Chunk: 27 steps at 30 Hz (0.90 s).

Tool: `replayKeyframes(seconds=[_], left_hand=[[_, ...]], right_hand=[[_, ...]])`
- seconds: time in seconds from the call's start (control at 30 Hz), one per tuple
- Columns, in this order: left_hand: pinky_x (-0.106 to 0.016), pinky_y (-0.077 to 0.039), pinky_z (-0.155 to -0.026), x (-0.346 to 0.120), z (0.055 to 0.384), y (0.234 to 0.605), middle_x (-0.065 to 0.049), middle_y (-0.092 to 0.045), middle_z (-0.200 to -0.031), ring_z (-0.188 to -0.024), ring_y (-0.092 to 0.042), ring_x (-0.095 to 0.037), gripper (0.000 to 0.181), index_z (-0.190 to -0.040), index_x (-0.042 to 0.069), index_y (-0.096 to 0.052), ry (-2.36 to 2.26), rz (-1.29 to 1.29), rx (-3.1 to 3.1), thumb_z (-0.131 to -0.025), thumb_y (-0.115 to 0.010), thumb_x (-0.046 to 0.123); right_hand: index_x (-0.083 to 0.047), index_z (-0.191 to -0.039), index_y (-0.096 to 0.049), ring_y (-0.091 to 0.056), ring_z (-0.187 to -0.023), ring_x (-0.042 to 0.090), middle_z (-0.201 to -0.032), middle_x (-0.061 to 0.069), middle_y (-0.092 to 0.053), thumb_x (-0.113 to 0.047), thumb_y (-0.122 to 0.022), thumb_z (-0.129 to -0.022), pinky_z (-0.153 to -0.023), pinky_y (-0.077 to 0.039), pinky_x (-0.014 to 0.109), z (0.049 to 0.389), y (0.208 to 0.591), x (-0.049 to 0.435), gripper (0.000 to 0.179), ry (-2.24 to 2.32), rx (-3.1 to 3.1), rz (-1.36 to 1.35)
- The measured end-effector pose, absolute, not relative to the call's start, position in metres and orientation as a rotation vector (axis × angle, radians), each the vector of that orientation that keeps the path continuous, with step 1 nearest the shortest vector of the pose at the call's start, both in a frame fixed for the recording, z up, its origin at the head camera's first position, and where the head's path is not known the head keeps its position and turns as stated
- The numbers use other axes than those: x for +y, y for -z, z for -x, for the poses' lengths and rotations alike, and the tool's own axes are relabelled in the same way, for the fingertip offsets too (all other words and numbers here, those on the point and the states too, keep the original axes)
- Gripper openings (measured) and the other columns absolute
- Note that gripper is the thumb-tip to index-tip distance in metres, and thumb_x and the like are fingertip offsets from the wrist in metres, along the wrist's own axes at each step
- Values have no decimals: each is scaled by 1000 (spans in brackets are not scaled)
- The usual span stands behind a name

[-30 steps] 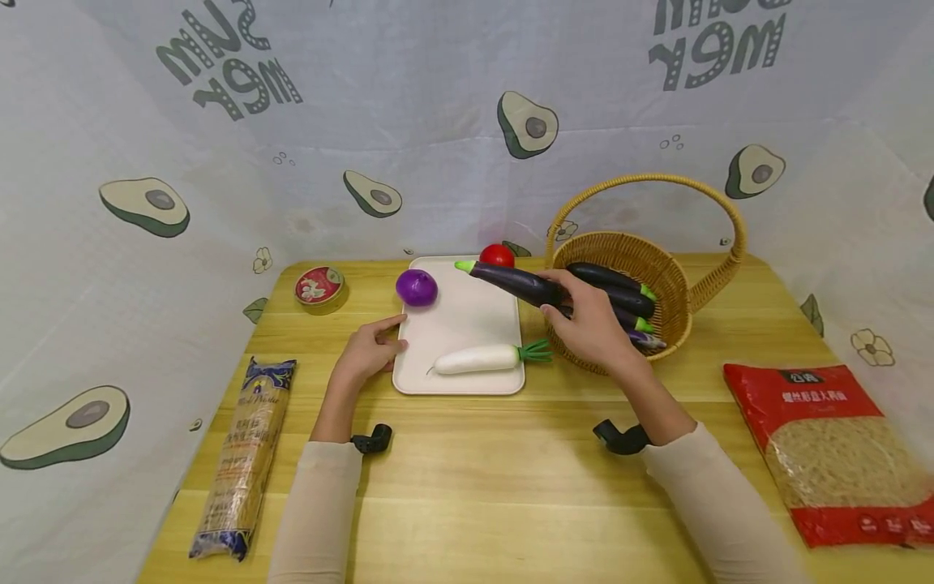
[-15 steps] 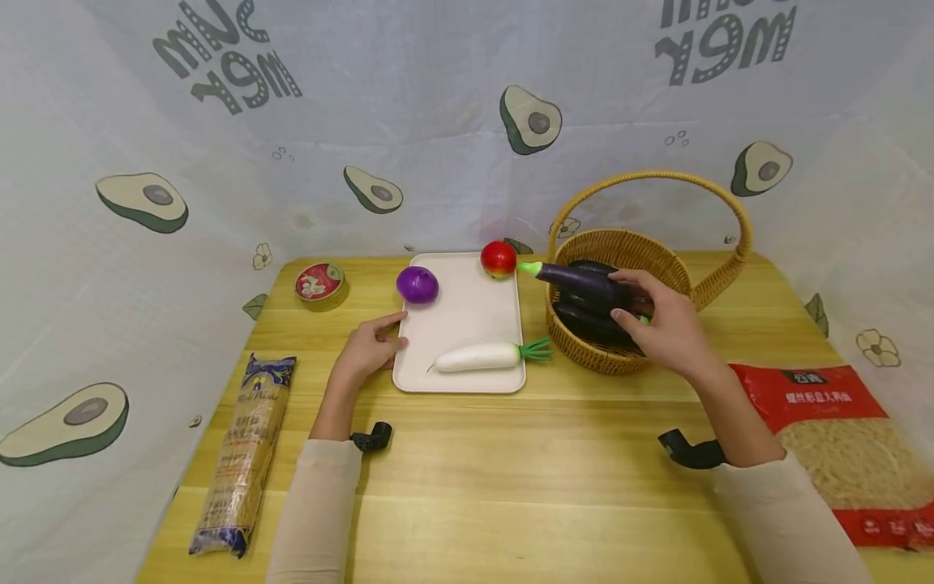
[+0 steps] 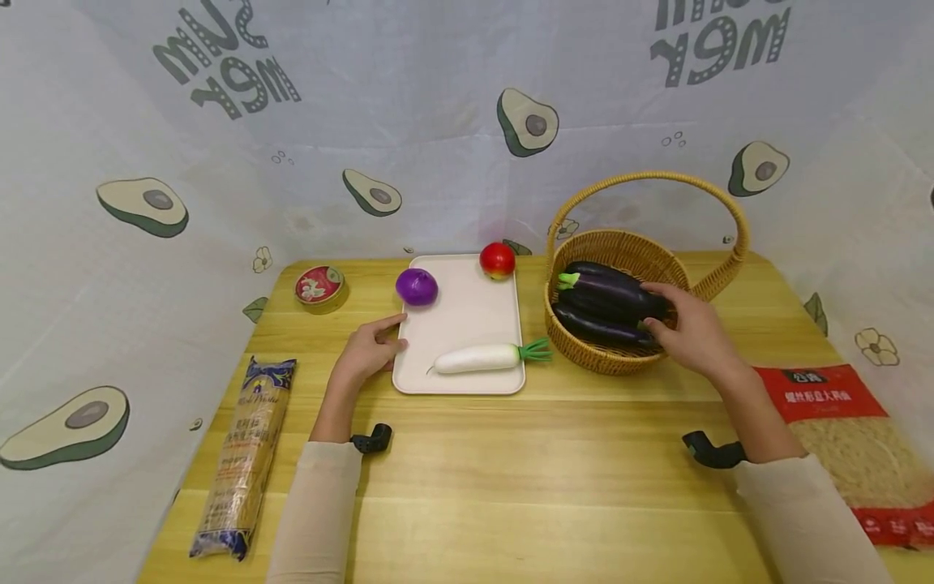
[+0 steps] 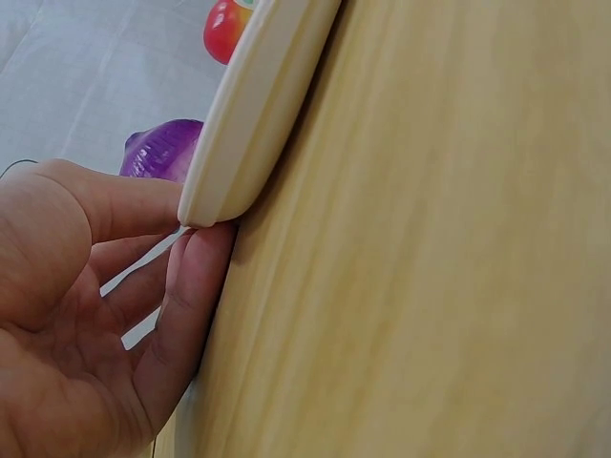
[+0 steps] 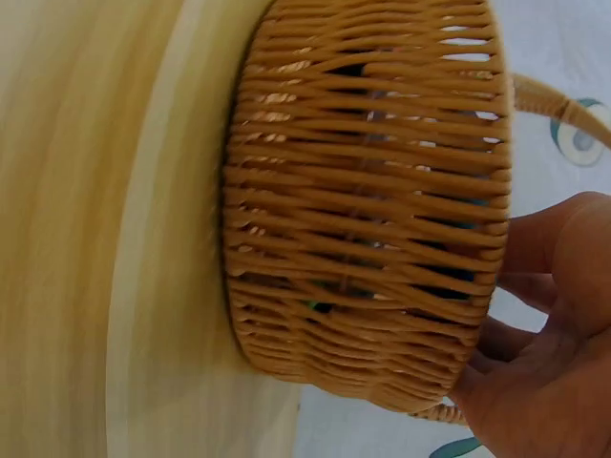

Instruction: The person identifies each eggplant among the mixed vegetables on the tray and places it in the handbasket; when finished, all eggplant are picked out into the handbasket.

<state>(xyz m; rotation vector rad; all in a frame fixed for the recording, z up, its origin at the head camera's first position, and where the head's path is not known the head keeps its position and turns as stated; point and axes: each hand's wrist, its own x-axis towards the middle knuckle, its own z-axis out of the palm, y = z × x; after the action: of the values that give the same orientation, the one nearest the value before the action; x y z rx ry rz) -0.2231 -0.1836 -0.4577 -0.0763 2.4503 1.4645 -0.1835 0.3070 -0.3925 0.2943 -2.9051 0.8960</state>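
Note:
My right hand (image 3: 689, 328) reaches over the near right rim of the wicker basket (image 3: 584, 357) and holds the blunt end of a dark eggplant (image 3: 609, 294), its green stem pointing left. This eggplant lies on top of other eggplants (image 3: 601, 328) inside. In the right wrist view the basket's woven side (image 5: 372, 191) hides what the fingertips hold. My left hand (image 3: 367, 347) pinches the left edge of a white tray (image 3: 467, 312), thumb and finger at its rim (image 4: 215, 181). On the tray are a white radish (image 3: 477, 358), a purple onion-like vegetable (image 3: 417, 287) and a red round fruit (image 3: 498, 260).
A round red-topped tin (image 3: 320, 287) stands left of the tray, with a long pasta packet (image 3: 244, 458) in front of it. A red bag of pasta (image 3: 839, 438) lies at the right, partly behind my right forearm. The basket's tall handle (image 3: 649, 175) arches over it.
My right hand has carried the eggplant rightward from above the tray's right side and lowered it into the basket onto the others. The left hand has stayed at the tray's edge.

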Motion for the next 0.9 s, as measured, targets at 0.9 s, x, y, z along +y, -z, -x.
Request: replayKeyframes(seconds=[0.9], left_hand=[[-29, -60, -69, -184, 228, 460, -12, -58, -147, -96, -67, -21, 54, -152, 25, -54, -1463, 56, 2494, -100, -67, 21]], right_hand=[[9, -147, -42, -46, -128, 56, -142, 37, -49, -28, -60, -104, -104, -37, 71, 193, 404, 310, 60, -805, -2956, -270]])
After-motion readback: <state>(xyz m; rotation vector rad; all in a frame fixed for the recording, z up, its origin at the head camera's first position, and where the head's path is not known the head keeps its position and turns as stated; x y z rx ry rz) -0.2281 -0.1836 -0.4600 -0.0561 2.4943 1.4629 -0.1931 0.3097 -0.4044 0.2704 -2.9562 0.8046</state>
